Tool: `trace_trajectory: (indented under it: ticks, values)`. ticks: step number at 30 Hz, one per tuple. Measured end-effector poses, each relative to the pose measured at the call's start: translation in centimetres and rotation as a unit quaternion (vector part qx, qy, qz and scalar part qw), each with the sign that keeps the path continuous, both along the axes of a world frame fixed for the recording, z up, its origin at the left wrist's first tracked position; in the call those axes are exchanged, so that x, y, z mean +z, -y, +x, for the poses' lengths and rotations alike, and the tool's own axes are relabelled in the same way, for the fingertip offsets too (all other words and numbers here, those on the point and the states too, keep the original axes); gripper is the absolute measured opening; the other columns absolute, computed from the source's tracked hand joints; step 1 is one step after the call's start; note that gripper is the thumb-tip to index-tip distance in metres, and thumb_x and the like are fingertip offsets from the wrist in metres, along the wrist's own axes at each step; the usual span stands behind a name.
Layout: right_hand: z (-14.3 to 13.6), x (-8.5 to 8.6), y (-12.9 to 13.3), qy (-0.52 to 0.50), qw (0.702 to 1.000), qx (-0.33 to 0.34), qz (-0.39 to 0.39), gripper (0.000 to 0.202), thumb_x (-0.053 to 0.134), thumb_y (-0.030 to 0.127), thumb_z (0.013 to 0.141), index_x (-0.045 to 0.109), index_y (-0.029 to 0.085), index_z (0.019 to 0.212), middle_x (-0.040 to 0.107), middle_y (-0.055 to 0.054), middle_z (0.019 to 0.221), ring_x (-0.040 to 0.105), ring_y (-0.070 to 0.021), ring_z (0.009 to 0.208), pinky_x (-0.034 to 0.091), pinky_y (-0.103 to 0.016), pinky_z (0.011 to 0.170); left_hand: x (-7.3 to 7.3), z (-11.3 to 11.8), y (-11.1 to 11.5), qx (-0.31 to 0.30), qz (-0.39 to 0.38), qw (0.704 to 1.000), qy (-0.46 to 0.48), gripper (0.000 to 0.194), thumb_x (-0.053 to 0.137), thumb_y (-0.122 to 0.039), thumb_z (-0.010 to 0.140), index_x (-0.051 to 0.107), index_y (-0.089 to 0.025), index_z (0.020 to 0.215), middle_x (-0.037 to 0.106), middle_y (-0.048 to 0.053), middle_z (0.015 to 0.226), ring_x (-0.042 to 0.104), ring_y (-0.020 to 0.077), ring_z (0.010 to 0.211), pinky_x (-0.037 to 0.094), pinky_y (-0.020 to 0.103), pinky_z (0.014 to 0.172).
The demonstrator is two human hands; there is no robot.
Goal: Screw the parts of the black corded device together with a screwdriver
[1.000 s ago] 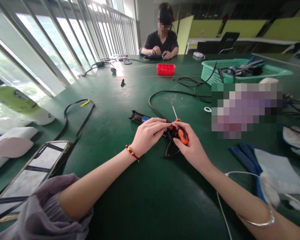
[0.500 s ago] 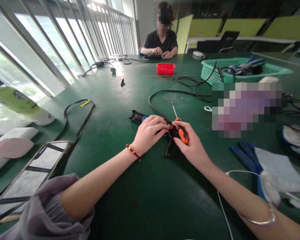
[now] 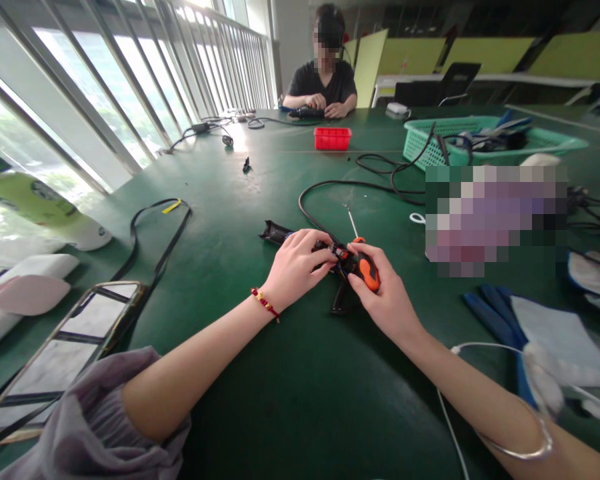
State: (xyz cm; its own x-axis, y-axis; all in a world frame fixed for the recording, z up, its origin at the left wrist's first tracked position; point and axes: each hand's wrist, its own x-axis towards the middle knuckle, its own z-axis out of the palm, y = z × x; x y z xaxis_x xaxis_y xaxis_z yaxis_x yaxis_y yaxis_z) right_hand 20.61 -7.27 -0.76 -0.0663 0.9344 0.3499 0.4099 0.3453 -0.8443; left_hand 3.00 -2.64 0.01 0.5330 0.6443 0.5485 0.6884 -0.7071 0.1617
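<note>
Pale metal railings (image 3: 220, 60) run along the windows on the left, beside a long dark green table (image 3: 260, 373). At its far end a co-worker (image 3: 320, 83) in a black top bends over a dark tool, near a small red bin (image 3: 333, 139). Before the camera, an opened black device (image 3: 275, 232) is at the middle of the table, under and between the wearer's hands, its handle-like part angled toward the near edge. Blue shows inside it, with some red near the fingertips. The left hand (image 3: 300, 261) bends over the casing with thumb and fingers drawn together at the exposed inside; whether they grip a part, I cannot tell. The right hand (image 3: 383, 283) grasps an orange-and-black screwdriver (image 3: 369, 272), its shaft pointing away from the wearer, while its thumb and forefinger reach to the device's edge. Behind them curves a black cable (image 3: 305, 198). Farther right stands a green basket (image 3: 423, 148) of dark items; blue-and-white gloves (image 3: 500, 320) lie nearer, and a phone (image 3: 80, 333) lies at left.
</note>
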Motion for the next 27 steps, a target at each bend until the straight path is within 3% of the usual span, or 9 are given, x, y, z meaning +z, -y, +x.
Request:
trace_trajectory:
  ticks: [3, 7, 9, 11, 14, 19, 27]
  values:
    - [-0.2, 0.4, 0.6, -0.051, 0.997, -0.015, 0.054, 0.041, 0.051, 0.017, 0.082, 0.043, 0.024, 0.121, 0.059, -0.006, 0.121, 0.057, -0.0186, 0.112, 0.043, -0.037, 0.100, 0.2, -0.9, -0.7, 0.013, -0.013, 1.000, -0.014, 0.034, 0.057, -0.035, 0.082, 0.057, -0.021, 0.114, 0.055, 0.007, 0.124, 0.048, 0.0211, 0.115, 0.034, 0.039, 0.104]
    - [-0.1, 0.8, 1.6, -0.119, 0.983, -0.033, 0.139, 0.029, 0.053, 0.016, 0.080, 0.046, 0.023, 0.107, 0.063, 0.001, 0.079, 0.065, -0.0150, 0.070, 0.054, -0.032, 0.070, -0.1, -2.8, -2.4, 0.018, -0.046, 0.998, -0.050, 0.064, 0.058, -0.054, 0.076, 0.046, -0.017, 0.127, 0.055, 0.009, 0.126, 0.047, 0.0235, 0.119, 0.020, 0.045, 0.112]
    - [0.0, 1.1, 2.2, -0.077, 0.977, -0.064, 0.188, 0.021, 0.057, 0.017, 0.077, 0.053, 0.022, 0.097, 0.059, 0.002, 0.073, 0.059, -0.0123, 0.056, 0.050, -0.026, 0.053, -0.2, -3.4, -3.0, 0.015, -0.057, 0.995, -0.075, 0.062, 0.056, -0.059, 0.076, 0.050, -0.018, 0.123, 0.059, 0.009, 0.118, 0.051, 0.0237, 0.114, 0.022, 0.045, 0.110]
    - [0.2, 1.4, 2.7, 0.008, 0.969, -0.083, 0.234, 0.013, 0.061, 0.016, 0.074, 0.058, 0.022, 0.085, 0.061, 0.001, 0.072, 0.059, -0.0132, 0.059, 0.049, -0.027, 0.053, -0.2, -3.5, -3.1, 0.028, -0.059, 0.994, -0.086, 0.055, 0.056, -0.061, 0.075, 0.056, -0.019, 0.112, 0.063, 0.007, 0.107, 0.055, 0.0235, 0.104, 0.030, 0.043, 0.104]
    - [0.2, 2.0, 3.0, 0.037, 0.958, -0.082, 0.272, 0.013, 0.062, 0.015, 0.073, 0.057, 0.024, 0.081, 0.062, 0.001, 0.069, 0.059, -0.0140, 0.058, 0.048, -0.028, 0.054, -0.1, -3.4, -2.8, 0.069, -0.050, 0.993, -0.080, 0.050, 0.058, -0.063, 0.072, 0.058, -0.020, 0.098, 0.063, 0.006, 0.095, 0.057, 0.0232, 0.093, 0.036, 0.040, 0.093]
    - [0.1, 2.0, 2.7, 0.016, 0.961, -0.115, 0.251, 0.009, 0.060, 0.018, 0.076, 0.054, 0.024, 0.077, 0.060, 0.002, 0.067, 0.057, -0.0129, 0.055, 0.047, -0.027, 0.051, -0.2, -3.2, -2.6, 0.133, -0.025, 0.989, -0.064, 0.046, 0.063, -0.058, 0.070, 0.053, -0.020, 0.095, 0.060, 0.006, 0.095, 0.058, 0.0228, 0.087, 0.039, 0.035, 0.081]
    - [0.0, 1.3, 2.4, 0.013, 0.964, -0.120, 0.236, 0.006, 0.059, 0.021, 0.078, 0.056, 0.024, 0.080, 0.060, 0.001, 0.071, 0.057, -0.0130, 0.059, 0.048, -0.026, 0.054, -0.3, -3.1, -2.7, 0.142, -0.025, 0.987, -0.073, 0.045, 0.061, -0.057, 0.072, 0.052, -0.020, 0.095, 0.059, 0.006, 0.095, 0.058, 0.0226, 0.085, 0.039, 0.033, 0.073]
